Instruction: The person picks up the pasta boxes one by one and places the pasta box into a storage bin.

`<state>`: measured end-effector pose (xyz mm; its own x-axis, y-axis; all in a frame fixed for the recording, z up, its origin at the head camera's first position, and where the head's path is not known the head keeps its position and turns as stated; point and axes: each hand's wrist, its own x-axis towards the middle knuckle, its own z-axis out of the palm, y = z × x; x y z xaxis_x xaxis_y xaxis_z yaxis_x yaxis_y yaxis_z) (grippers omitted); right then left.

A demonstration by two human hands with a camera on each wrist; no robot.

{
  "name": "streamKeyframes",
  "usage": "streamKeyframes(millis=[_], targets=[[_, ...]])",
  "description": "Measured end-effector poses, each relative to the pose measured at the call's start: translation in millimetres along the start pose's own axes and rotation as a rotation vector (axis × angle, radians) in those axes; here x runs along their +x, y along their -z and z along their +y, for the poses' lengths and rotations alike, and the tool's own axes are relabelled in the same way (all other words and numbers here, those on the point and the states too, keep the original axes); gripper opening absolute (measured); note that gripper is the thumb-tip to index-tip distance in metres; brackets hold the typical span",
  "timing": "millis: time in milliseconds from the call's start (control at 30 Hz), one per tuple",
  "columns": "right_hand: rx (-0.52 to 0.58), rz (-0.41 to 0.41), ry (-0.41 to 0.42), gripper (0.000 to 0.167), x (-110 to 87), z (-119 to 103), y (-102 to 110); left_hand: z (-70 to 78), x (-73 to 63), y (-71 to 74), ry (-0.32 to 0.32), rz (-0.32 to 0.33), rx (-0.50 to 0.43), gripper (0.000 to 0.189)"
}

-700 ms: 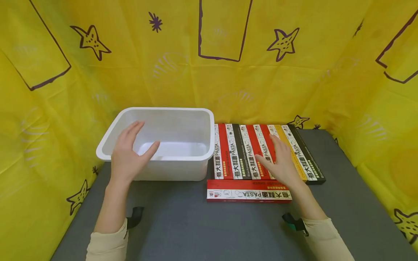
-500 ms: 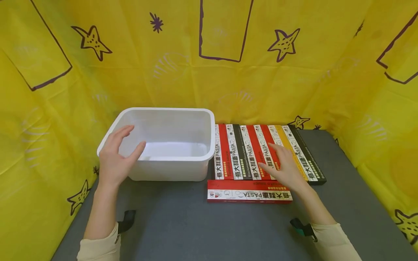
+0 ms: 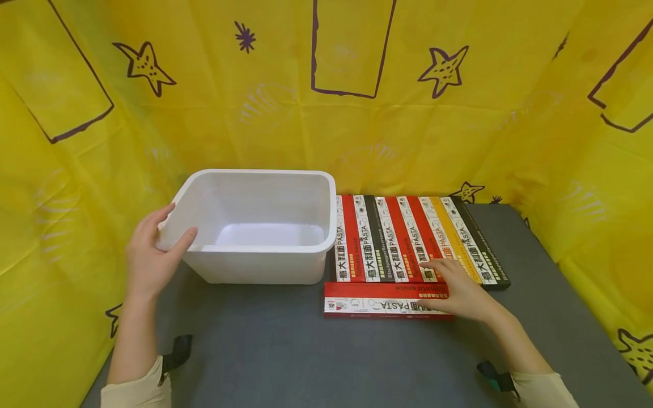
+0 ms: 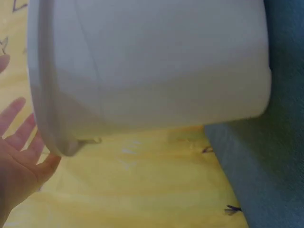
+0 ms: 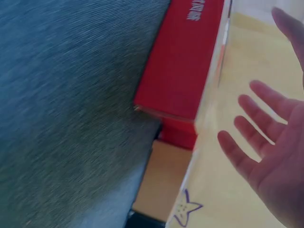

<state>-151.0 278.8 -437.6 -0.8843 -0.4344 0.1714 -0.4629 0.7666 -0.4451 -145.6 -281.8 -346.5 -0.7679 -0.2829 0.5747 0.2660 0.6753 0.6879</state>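
Beside the front left corner of a white plastic tub, my left hand is spread with thumb and fingers apart, overlapping the rim. The left wrist view shows its fingertips right by the tub's rim. My right hand hovers over the right end of a red-and-white pasta box that lies crosswise in front. Its thumb and fingers are parted and hold nothing; in the right wrist view they stand apart from the red box. The tub's visible floor has nothing on it.
Behind the crosswise box lies a side-by-side row of several pasta boxes in red, black and yellow, close against the tub's right side. The grey table meets a yellow patterned curtain at the back and sides.
My left hand has moved left and down from over the tub to its left rim. My right hand has come down and nearer, from over the row to over the crosswise box's right end.
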Motion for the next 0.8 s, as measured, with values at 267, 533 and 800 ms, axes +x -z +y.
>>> streamKeyframes(millis=[267,533,800], targets=[[-0.040,-0.007,0.018,0.075,-17.3,12.7,-0.5,-15.0,0.3,6.3,0.055,-0.031,0.034,0.064],[-0.064,0.000,0.006,0.073,-26.4,17.5,-0.7,-23.7,0.8,7.6,0.179,-0.145,0.058,0.075],[-0.087,0.017,0.030,0.068,-29.8,21.1,-3.7,-30.4,2.1,5.7,0.213,-0.220,0.035,0.083]])
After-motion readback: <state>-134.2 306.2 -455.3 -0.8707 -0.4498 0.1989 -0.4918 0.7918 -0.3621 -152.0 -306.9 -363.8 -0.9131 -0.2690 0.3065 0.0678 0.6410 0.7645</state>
